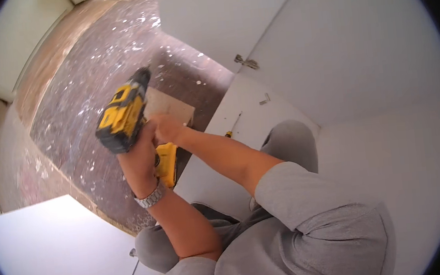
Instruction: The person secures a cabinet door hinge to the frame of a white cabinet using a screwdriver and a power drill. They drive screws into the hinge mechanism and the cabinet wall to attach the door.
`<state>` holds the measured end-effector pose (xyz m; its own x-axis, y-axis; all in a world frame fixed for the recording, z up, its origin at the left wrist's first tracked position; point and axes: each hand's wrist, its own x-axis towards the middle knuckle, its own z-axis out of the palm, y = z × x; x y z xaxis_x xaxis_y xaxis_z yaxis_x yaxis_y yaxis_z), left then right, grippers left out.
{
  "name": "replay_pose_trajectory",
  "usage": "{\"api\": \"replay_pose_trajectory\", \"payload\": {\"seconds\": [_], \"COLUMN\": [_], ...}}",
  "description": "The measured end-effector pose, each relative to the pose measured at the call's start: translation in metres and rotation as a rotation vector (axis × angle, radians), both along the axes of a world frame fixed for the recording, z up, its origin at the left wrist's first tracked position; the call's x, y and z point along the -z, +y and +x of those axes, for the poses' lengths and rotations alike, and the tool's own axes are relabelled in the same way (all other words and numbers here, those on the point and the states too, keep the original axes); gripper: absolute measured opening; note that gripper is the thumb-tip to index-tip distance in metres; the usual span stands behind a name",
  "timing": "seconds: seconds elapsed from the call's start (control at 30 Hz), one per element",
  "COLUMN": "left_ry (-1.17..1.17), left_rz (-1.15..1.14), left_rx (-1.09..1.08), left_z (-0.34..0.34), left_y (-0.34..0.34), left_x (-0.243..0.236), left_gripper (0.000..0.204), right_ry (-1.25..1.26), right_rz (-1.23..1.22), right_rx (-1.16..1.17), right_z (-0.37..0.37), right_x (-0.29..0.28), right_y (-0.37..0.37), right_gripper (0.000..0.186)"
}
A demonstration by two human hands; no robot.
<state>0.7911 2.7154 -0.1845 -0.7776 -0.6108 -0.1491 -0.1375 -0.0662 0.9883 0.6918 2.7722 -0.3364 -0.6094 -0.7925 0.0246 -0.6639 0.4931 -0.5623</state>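
A yellow and black cordless drill (126, 110) is held up left of centre, its chuck pointing away and slightly right. My left hand (139, 150), with a metal watch on the wrist, is closed round the drill's grip, between the body and the yellow battery (166, 165). My right hand (165, 129) meets it at the front of the grip, fingers curled in and partly hidden there. A small screwdriver (233, 125) with a yellow and black handle lies on the white panel (213, 162) near my right forearm.
A metal hinge (246, 62) joins white cabinet panels at the upper right. A small metal piece (264, 99) lies near the screwdriver. Beyond the drill are a light brown board (172, 106) and a paint-spattered floor (93, 81). Another white panel (56, 249) stands at lower left.
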Motion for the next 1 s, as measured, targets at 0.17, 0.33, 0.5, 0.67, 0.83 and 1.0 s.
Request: {"api": "replay_pose_trajectory", "payload": {"seconds": [0.17,0.33,0.5,0.67,0.83,1.0], "left_ry": [0.082,0.078,0.145,0.148,-0.008,-0.064], "left_rz": [0.130,0.177,0.253,0.656,0.871,0.890], "left_rx": [0.001,0.005,0.031,0.198,0.329,0.406], "left_z": [-0.003,-0.012,-0.024,-0.047,-0.061,-0.064], "left_y": [-0.003,0.002,0.006,0.052,0.108,0.133], "left_x": [0.012,0.007,0.028,0.060,0.102,0.127], "left_gripper": [0.024,0.023,0.022,0.020,0.020,0.019], "right_ry": [-0.026,-0.104,0.128,-0.926,-1.163,-1.117], "right_rz": [-0.110,-0.080,-0.087,-0.991,-1.367,-1.456], "right_rx": [0.085,0.018,0.073,0.991,1.176,1.209], "right_z": [-0.001,-0.020,-0.033,-0.106,-0.136,-0.132], "right_x": [0.020,0.042,0.035,0.025,0.022,0.029], "right_y": [-0.004,0.002,0.025,0.126,0.186,0.216], "right_gripper": [0.024,0.021,0.024,0.021,0.018,0.017]}}
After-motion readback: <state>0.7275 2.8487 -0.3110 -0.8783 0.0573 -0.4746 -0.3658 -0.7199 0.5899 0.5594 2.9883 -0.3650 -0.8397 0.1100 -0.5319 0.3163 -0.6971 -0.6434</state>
